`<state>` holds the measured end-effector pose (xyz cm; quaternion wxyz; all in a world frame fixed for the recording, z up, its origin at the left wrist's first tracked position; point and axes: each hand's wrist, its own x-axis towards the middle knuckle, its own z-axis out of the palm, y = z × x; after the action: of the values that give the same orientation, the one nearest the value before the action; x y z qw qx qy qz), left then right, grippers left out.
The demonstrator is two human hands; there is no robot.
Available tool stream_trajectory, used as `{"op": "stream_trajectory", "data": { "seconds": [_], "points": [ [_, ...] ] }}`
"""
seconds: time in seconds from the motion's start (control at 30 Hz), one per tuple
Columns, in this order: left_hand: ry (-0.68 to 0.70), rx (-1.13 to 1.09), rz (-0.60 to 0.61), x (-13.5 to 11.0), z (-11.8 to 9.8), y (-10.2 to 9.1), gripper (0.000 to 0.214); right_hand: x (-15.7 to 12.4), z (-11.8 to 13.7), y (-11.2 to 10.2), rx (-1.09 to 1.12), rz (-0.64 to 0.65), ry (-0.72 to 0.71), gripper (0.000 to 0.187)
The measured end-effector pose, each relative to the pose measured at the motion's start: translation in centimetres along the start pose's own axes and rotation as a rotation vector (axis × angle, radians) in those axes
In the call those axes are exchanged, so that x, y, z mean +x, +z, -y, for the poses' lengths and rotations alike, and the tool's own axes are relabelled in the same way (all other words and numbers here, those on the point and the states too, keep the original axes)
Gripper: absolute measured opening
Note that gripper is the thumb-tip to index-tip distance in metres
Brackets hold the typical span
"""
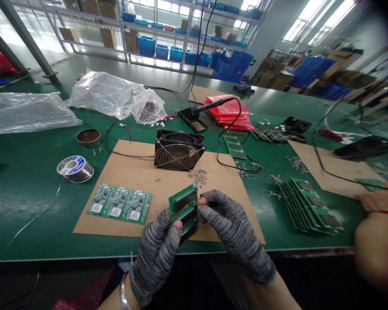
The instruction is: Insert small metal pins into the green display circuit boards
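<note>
My left hand (pixel 160 249), in a grey knit glove with bare fingertips, grips a green circuit board (pixel 185 206) by its lower left edge. The board is tilted up and carries dark rectangular displays. At its right edge my right hand (pixel 229 228), gloved the same way, pinches a tiny metal part (pixel 198 204) against the board; its exact kind is too small to tell. Beneath lies a brown cardboard sheet (pixel 132 161). A panel of circuit boards (pixel 119 203) with white labels rests on it to the left. Small metal parts (pixel 198 175) are heaped just beyond the held board.
A black fan (pixel 180 150) stands behind my hands. Left are a solder spool (pixel 75 168) and a round tin (pixel 89 138). A soldering iron (pixel 213 104) rests in its stand, its cord looping right. Stacked boards (pixel 307 204) and another person's arm (pixel 380 232) are at right.
</note>
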<state>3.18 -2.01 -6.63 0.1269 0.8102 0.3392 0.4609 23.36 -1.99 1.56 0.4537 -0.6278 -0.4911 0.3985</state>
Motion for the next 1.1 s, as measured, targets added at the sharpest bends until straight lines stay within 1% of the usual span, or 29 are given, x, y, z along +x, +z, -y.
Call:
{"op": "stream_trajectory", "data": {
  "seconds": [0.07, 0.13, 0.23, 0.37, 0.43, 0.5, 0.57, 0.6, 0.63, 0.7, 0.77, 0.83, 0.97, 1.1],
  "points": [
    [0.036, 0.039, -0.012, 0.1, 0.0, -0.1, 0.049, 0.0, -0.2, 0.1, -0.012, -0.02, -0.002, 0.016],
    [0.094, 0.106, -0.059, 0.3, 0.0, -0.1, 0.051, 0.0, -0.3, 0.2, -0.04, -0.038, -0.005, 0.017],
    [0.156, 0.166, -0.101, 0.4, -0.2, 0.1, 0.052, -0.1, -0.3, 0.3, -0.071, -0.03, -0.026, 0.017],
    [0.093, 0.131, -0.153, 0.1, -0.3, 0.7, 0.05, -0.4, -0.3, 0.0, -0.088, -0.064, -0.037, 0.016],
    [0.076, 0.116, -0.174, 0.0, -0.3, 0.8, 0.053, -0.3, -0.5, -0.8, -0.106, -0.059, -0.04, 0.02],
    [0.075, 0.112, -0.17, -0.1, -0.2, 0.8, 0.057, 0.4, -1.0, -2.3, -0.163, -0.054, -0.073, 0.024],
    [0.068, 0.101, -0.133, 0.0, -0.1, 0.6, 0.062, 2.0, -1.9, -4.1, -0.316, -0.1, -0.168, 0.023],
    [0.059, 0.089, -0.112, 0.0, -0.1, 0.5, 0.064, 3.1, -2.4, -4.9, -0.417, -0.132, -0.232, 0.02],
    [0.049, 0.076, -0.095, 0.1, -0.1, 0.4, 0.066, 4.2, -3.0, -5.6, -0.513, -0.136, -0.3, 0.016],
    [0.04, 0.059, -0.074, 0.2, 0.0, 0.3, 0.068, 6.4, -4.0, -6.4, -0.619, -0.095, -0.373, 0.012],
    [0.053, 0.076, -0.079, 0.5, -0.1, 0.2, 0.07, 8.1, -4.6, -6.6, -0.668, -0.02, -0.408, 0.015],
    [0.071, 0.1, -0.085, 0.7, -0.2, 0.2, 0.071, 9.2, -5.0, -6.5, -0.72, 0.05, -0.442, 0.019],
    [0.062, 0.075, -0.071, 0.9, -0.2, 0.1, 0.071, 9.9, -5.2, -6.5, -0.829, 0.129, -0.447, 0.022],
    [0.032, 0.051, -0.05, 0.5, -0.1, 0.2, 0.073, 9.8, -5.0, -6.9, -0.923, 0.139, -0.394, 0.02]
  ]
}}
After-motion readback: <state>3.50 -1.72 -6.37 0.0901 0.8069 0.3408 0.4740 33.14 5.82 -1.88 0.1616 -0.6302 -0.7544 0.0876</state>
